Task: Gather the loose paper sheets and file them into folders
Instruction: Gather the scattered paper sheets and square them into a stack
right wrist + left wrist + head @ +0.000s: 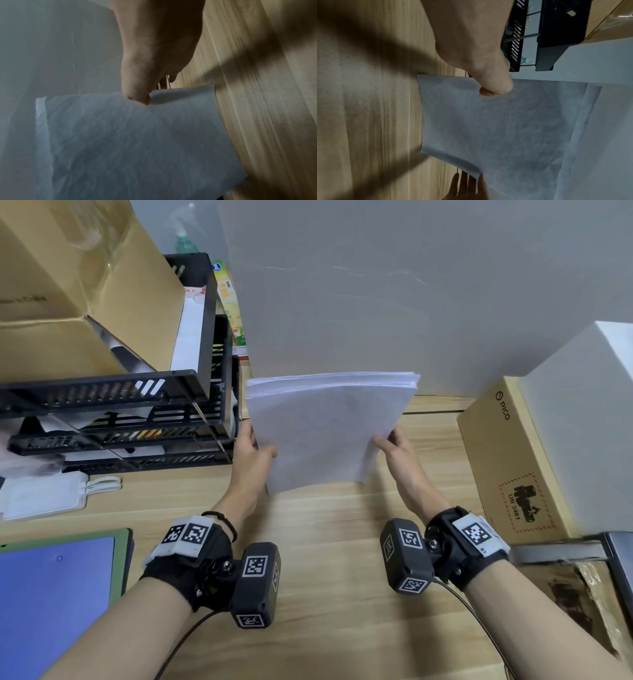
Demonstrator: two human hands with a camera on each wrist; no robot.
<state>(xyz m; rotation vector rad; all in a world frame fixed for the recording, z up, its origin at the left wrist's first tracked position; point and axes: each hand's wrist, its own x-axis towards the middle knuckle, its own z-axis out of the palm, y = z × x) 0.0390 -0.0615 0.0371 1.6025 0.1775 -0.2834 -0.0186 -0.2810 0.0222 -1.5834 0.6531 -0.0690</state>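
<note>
desk [325,542]: wood, folder [51,594] lies near left.
stack [325,429]: upright over mid desk, looks light, floppy, slippery; sheets may fan out.
left hand [253,453]: pinches left edge.
right hand [397,450]: pinches right edge; best hold low on both sides.

— What's behind the paper stack [325,433]?
— The fingers of both hands; only thumbs show in front.
— And the blue folder [51,604]?
— Cut off by the left edge. The right wrist view is blurred.
</note>
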